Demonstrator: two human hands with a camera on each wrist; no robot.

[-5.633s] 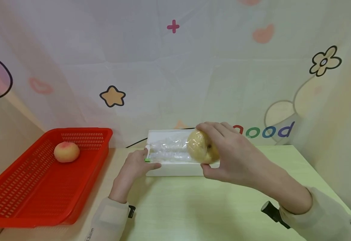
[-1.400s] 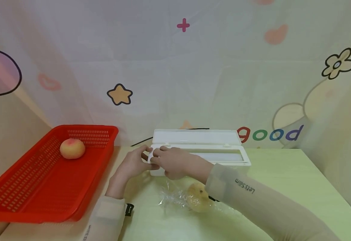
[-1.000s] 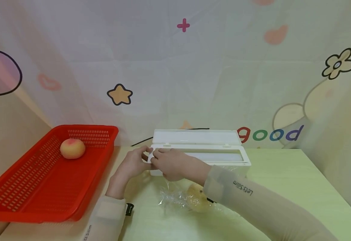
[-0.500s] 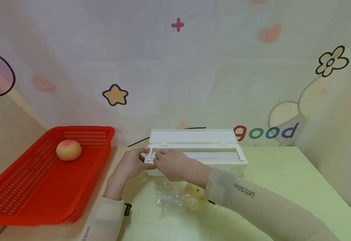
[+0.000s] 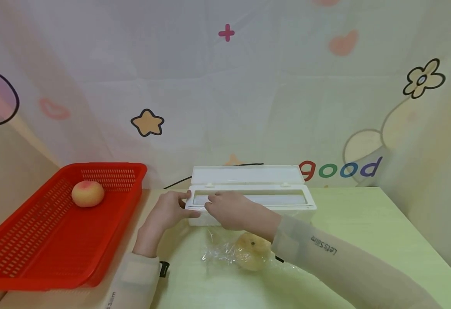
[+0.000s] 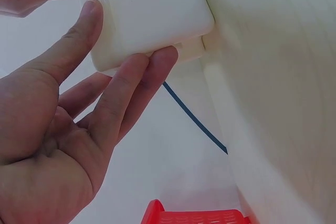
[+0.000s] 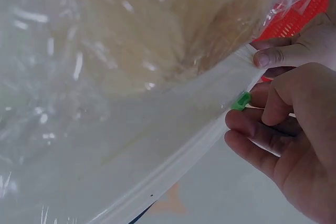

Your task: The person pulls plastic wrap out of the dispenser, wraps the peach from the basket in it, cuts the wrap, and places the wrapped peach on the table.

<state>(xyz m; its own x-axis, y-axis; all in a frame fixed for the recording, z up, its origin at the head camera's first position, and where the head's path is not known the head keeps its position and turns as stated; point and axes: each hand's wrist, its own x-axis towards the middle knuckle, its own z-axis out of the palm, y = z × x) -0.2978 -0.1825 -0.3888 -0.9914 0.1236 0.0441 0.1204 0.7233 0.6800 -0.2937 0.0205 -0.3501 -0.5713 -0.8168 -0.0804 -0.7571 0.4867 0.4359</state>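
Observation:
A long white box (image 5: 303, 216) stands at the back of the table, its lid (image 5: 248, 175) raised and a pale roll (image 5: 279, 199) inside. The left hand (image 5: 167, 210) grips the box's left end, thumb on the front, as the left wrist view also shows. The right hand (image 5: 229, 210) pinches a small green slider (image 7: 241, 101) on the box's front top edge. Clear film hangs from the box to the table around a yellow round fruit (image 5: 250, 251), which lies in front of the box, beside the right forearm.
A red perforated basket (image 5: 90, 257) stands at the left with a pinkish-yellow peach (image 5: 88, 193) in it. A printed curtain (image 5: 225, 94) hangs behind the table, and a dark cord (image 5: 177, 182) runs behind the box.
Since the earliest frame the wrapped fruit has gone from the right hand to the table and film no longer covers the box's opening. Lately the right hand has slid slightly right along the front edge.

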